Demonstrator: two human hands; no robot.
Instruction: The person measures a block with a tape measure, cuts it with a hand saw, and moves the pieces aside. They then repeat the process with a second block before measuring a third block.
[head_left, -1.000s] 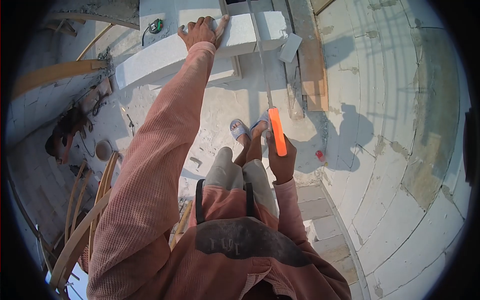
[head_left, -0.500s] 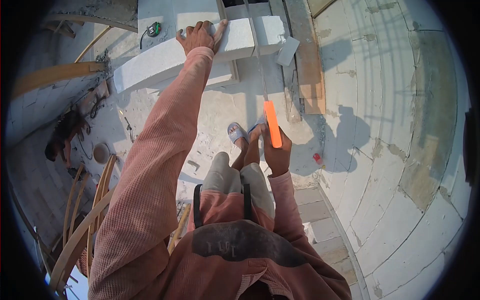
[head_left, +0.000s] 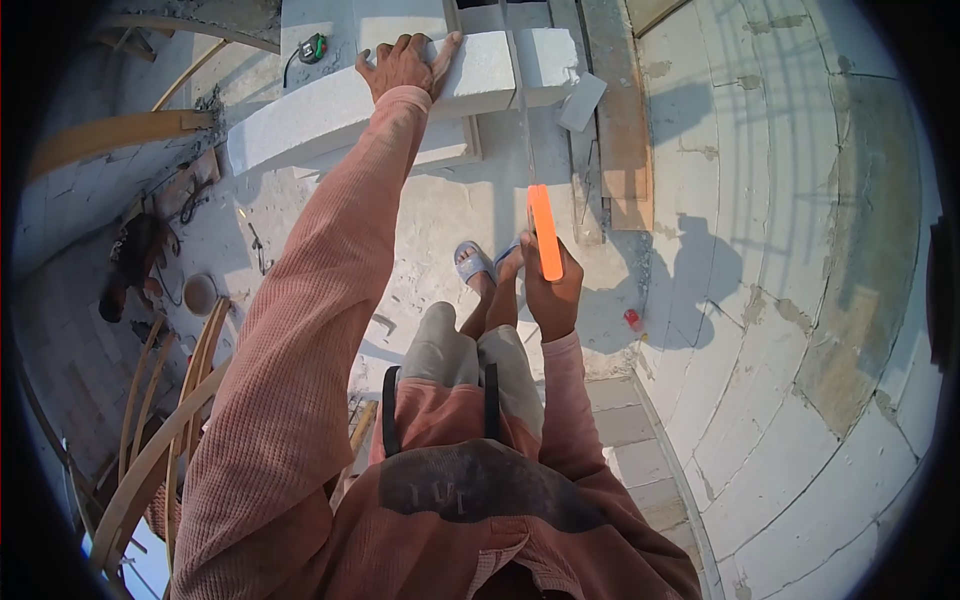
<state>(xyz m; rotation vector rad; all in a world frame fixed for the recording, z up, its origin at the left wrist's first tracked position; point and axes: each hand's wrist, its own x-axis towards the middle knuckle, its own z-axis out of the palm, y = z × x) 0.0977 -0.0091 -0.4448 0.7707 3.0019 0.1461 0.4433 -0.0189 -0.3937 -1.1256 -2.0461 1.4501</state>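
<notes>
My left hand (head_left: 405,68) bears down on a long, curved white block (head_left: 300,135), fingers spread and bent over its far edge. In my right hand (head_left: 552,295) is the orange handle (head_left: 545,235) of a handsaw, fingers wrapped round it. The saw's thin blade (head_left: 524,120) stands in a cut across the block, near its right end. Right of the cut is a short, rough-ended portion (head_left: 550,62) of the block. Beneath the block are more pale blocks (head_left: 450,145). A small white offcut (head_left: 582,102) leans close to that end.
A green and black tape measure (head_left: 312,48) rests on a pale surface at upper left. Wooden planks (head_left: 622,120) lie right of the block, beside a white block wall (head_left: 740,160). At left are a crouching person (head_left: 135,260), a bucket (head_left: 199,294) and curved wooden strips (head_left: 200,370).
My right hand and the saw have moved forward, away from my body, along the cut. My left hand stays on the block. The person at left has shifted slightly.
</notes>
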